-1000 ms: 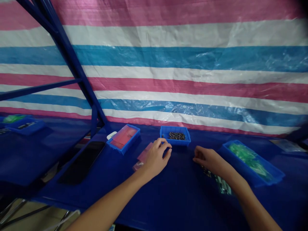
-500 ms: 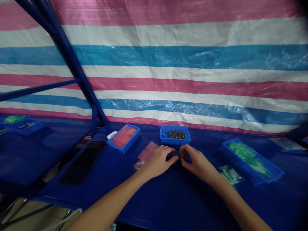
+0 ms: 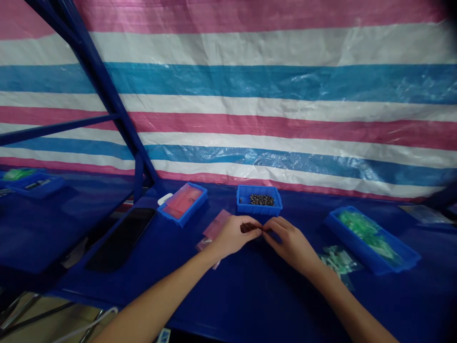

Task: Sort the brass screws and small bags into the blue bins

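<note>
My left hand [image 3: 233,234] and my right hand [image 3: 291,240] meet over the table in front of a small blue bin [image 3: 244,208] of dark metal pieces [image 3: 262,200]. On both, thumb and fingers are pinched together, the tips touching or nearly so. Whatever lies between the fingertips is too small and dark to name. A shaded reddish-brown patch shows inside the curl of my left hand. Pink plastic bags [image 3: 216,225] lie beside and partly under that hand. Small clear packets with pale green contents [image 3: 339,261] lie by my right forearm.
Left of centre stands a blue bin [image 3: 182,221] of pink sheets or bags, near a black phone-like slab [image 3: 121,240]. A longer blue bin [image 3: 403,269] with green packets [image 3: 364,231] is at right. A blue metal frame [image 3: 107,85] rises at left before a striped tarp [image 3: 285,81].
My hands have come together at the fingertips, the right one moving slightly left. A bit of pink plastic now shows below my left wrist. The view has shifted slightly.
</note>
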`<state>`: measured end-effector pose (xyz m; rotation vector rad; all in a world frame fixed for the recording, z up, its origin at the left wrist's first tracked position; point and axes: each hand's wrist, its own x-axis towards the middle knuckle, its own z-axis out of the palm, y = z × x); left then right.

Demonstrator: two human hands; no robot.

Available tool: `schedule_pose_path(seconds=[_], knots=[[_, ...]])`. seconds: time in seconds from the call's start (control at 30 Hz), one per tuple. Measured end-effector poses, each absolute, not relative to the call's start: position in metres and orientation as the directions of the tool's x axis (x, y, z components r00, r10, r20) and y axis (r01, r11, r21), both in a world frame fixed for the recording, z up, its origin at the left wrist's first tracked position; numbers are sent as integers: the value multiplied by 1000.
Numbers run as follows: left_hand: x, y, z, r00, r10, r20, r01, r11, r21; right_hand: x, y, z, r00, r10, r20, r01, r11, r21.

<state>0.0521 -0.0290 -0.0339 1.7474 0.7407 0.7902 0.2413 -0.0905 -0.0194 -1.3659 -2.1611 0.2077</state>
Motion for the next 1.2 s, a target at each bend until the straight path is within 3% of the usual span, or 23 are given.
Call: schedule_pose_path(seconds=[0.2, 0.37, 0.5, 0.6, 0.7, 0.8, 0.9, 1.0, 1.2], knots=[[50, -27, -35, 599, 784, 160, 107, -277, 955, 239, -94, -13, -379, 853, 359, 771, 506, -387], [49, -28, -28, 594, 785, 174, 126, -304, 944, 230, -90, -16, -354, 830, 432, 773, 519, -365], [49, -27, -23, 387, 881, 271, 102, -333, 937, 233, -74, -19, -34, 844, 536, 899, 260, -352], [47, -23, -23, 297, 904, 307, 132, -357, 925, 251, -65, -19, 138, 846, 515, 943, 46, -328], [46, -20, -25, 304, 907, 291, 173, -353, 920, 279, -68, -11, 155, 892, 424, 941, -2, -339], [46, -22, -25, 341, 900, 272, 238, -363, 901, 307, -78, 3, 59, 955, 292, 927, 56, -372], [46, -26, -21, 385, 878, 285, 305, -413, 858, 328, -88, 10, -98, 995, 1, 866, 86, -492], [46, -30, -16, 405, 859, 313, 327, -456, 828, 336, -95, 5, -133, 956, -260, 836, -33, -548], [49, -32, -18, 416, 847, 333, 373, -492, 787, 332, -101, -14, -176, 924, -340, 818, -55, -572]])
